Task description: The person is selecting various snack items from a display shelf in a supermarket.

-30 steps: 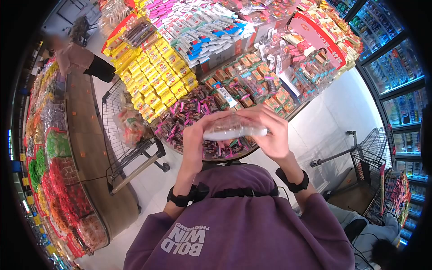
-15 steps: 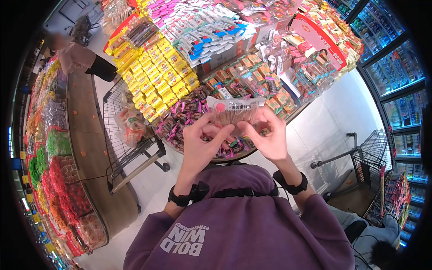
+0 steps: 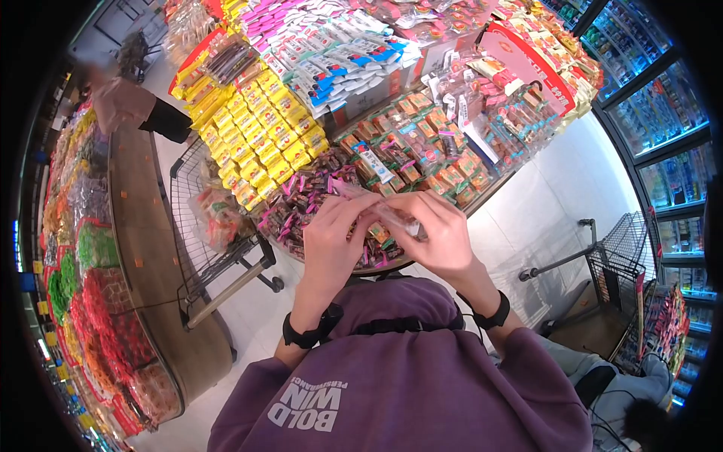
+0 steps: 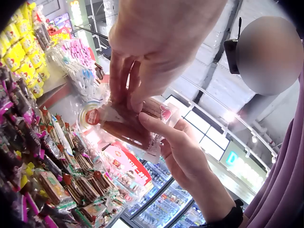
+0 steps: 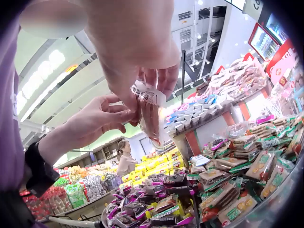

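Both hands pinch one clear plastic snack packet [image 4: 124, 134] between them, with brown strips inside and white printing along one end. My left hand [image 3: 334, 232] has thumb and fingers on one side of the packet. The thumb and fingers of my right hand [image 3: 435, 228] grip the other side. In the head view the packet stands nearly edge-on and the fingers cover much of it. In the right wrist view it hangs tilted below the right hand, with the left fingertips at its side. Below the hands lie dark packets with pink ends [image 5: 156, 194] and green-edged snack packets [image 5: 223, 187].
Yellow packets [image 3: 260, 135] and blue-and-white packets [image 3: 339, 64] fill the display beyond the hands. A shopping cart [image 3: 199, 226] stands at left, another cart [image 3: 621, 271] at right. A person [image 3: 128, 105] is at far left; lit drink fridges [image 3: 655, 120] line the right.
The packet has been turned twice: from pale, flat edge toward the camera, to its printed face showing upright, to slanted nearly edge-on. Both hands have shifted their grip and drawn closer together.
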### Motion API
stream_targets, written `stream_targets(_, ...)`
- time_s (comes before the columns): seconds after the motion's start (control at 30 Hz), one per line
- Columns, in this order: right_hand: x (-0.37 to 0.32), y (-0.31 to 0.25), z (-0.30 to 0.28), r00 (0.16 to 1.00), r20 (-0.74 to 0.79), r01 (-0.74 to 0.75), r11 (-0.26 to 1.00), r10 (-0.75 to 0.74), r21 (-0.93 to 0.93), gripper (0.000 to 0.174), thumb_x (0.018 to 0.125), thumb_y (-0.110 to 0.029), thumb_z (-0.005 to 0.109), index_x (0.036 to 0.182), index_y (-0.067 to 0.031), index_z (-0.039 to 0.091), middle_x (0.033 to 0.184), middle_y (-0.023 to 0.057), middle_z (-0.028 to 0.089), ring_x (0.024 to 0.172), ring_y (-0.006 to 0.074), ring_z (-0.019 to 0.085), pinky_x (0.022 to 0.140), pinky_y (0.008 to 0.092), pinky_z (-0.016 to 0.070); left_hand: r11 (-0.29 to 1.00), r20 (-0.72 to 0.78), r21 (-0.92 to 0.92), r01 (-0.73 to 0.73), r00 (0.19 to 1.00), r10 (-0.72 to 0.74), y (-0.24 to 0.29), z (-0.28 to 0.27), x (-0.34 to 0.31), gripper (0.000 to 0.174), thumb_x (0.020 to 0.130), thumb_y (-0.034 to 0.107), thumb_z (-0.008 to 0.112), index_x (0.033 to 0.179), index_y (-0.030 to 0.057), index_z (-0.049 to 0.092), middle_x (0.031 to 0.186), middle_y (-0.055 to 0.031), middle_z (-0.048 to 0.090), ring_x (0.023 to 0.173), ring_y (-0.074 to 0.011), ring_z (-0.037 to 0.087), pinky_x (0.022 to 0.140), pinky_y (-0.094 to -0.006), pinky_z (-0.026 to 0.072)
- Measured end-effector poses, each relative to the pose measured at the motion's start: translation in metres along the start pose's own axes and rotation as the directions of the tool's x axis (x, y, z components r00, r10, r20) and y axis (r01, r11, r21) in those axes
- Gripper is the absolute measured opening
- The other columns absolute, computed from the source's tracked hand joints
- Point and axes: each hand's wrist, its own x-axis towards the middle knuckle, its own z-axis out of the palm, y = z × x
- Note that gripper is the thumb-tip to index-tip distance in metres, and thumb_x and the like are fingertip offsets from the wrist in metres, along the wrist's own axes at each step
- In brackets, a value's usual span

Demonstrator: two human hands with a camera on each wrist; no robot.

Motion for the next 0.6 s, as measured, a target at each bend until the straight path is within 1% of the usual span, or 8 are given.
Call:
stream_targets(0.03,-0.001,0.003,0.003,0.998,-0.046,-0.048,0.998,0.051,0.047,0.023,0.078,-0.004,0.078,0.097,-0.0031,0.066,0.088,0.0095,0.068,0.075,0.0279,0.067,0.062,0.0367,0.0530,0.995,-0.041,-0.082,0.048,0.998,-0.052,0.003,0.002,0.000,0.029,0.079,-0.005,0.075,0.105,0.0048,0.074,0.095,-0.0066,0.073,0.078,-0.0168,0.067,0.073,-0.0308,0.0546)
stream_targets(0.13,-0.001,0.005,0.000,0.950,-0.096,-0.269,0.937,0.295,0.222,0.020,0.080,-0.006,0.079,0.095,-0.0032,0.065,0.083,0.0109,0.068,0.074,0.0171,0.068,0.061,0.0322,0.0517,0.967,-0.179,-0.220,0.125,0.970,-0.166,0.013,0.004,0.004,0.023,0.082,-0.001,0.077,0.105,0.0025,0.072,0.093,-0.0069,0.073,0.078,-0.0146,0.067,0.074,-0.0289,0.0545)
stream_targets(0.17,-0.002,0.007,0.000,0.924,-0.110,-0.318,0.897,0.365,0.307,0.023,0.082,-0.007,0.081,0.091,-0.0034,0.060,0.082,0.0069,0.066,0.074,0.0061,0.062,0.062,0.0268,0.0488,0.959,-0.229,-0.247,0.140,0.953,-0.198,0.015,0.003,0.005,0.022,0.084,0.001,0.077,0.105,0.0017,0.071,0.092,-0.0068,0.073,0.078,-0.0136,0.067,0.074,-0.0279,0.0543)
stream_targets(0.27,-0.005,0.014,-0.004,0.829,0.001,-0.425,0.629,0.559,0.651,0.029,0.084,-0.008,0.082,0.088,-0.0051,0.053,0.083,0.0001,0.063,0.077,0.0025,0.056,0.065,0.0244,0.0472,0.943,-0.082,-0.219,0.250,0.958,-0.273,0.002,-0.002,-0.001,0.023,0.087,0.006,0.077,0.107,0.0000,0.068,0.092,-0.0045,0.072,0.081,-0.0089,0.066,0.074,-0.0250,0.0528)
stream_targets(0.37,-0.003,0.010,-0.004,0.800,0.072,-0.407,0.451,0.595,0.794,0.034,0.085,-0.006,0.082,0.088,-0.0084,0.048,0.087,-0.0030,0.060,0.079,0.0022,0.053,0.071,0.0227,0.0462,0.790,0.153,-0.456,0.410,0.910,-0.384,-0.004,0.004,-0.004,0.016,0.087,0.005,0.077,0.099,-0.0003,0.069,0.085,-0.0037,0.071,0.074,-0.0082,0.065,0.070,-0.0233,0.0504)
stream_targets(0.43,-0.002,0.003,0.000,0.767,0.134,-0.436,0.357,0.627,0.826,0.033,0.085,-0.003,0.081,0.087,-0.0093,0.048,0.087,-0.0035,0.060,0.081,0.0018,0.054,0.072,0.0226,0.0465,0.695,0.186,-0.590,0.410,0.907,-0.377,-0.004,0.009,-0.007,0.014,0.089,0.006,0.075,0.099,-0.0022,0.068,0.087,-0.0030,0.071,0.077,-0.0062,0.064,0.071,-0.0227,0.0500)
stream_targets(0.53,-0.005,-0.005,0.008,0.778,0.156,-0.439,0.349,0.609,0.828,0.032,0.085,-0.003,0.080,0.085,-0.0090,0.048,0.087,-0.0042,0.060,0.081,0.0014,0.053,0.071,0.0219,0.0457,0.605,0.145,-0.712,0.358,0.917,-0.371,-0.008,0.013,-0.010,0.013,0.092,0.005,0.072,0.099,-0.0038,0.066,0.091,-0.0035,0.070,0.081,-0.0055,0.063,0.073,-0.0221,0.0498)
stream_targets(0.6,-0.007,-0.006,0.010,0.834,0.152,-0.425,0.441,0.530,0.791,0.029,0.088,-0.001,0.076,0.084,-0.0084,0.048,0.088,-0.0043,0.061,0.082,0.0003,0.052,0.072,0.0208,0.0453,0.557,0.112,-0.757,0.341,0.908,-0.404,-0.008,0.010,-0.008,0.012,0.093,0.004,0.070,0.101,-0.0041,0.065,0.094,-0.0041,0.070,0.083,-0.0059,0.063,0.073,-0.0218,0.0499)
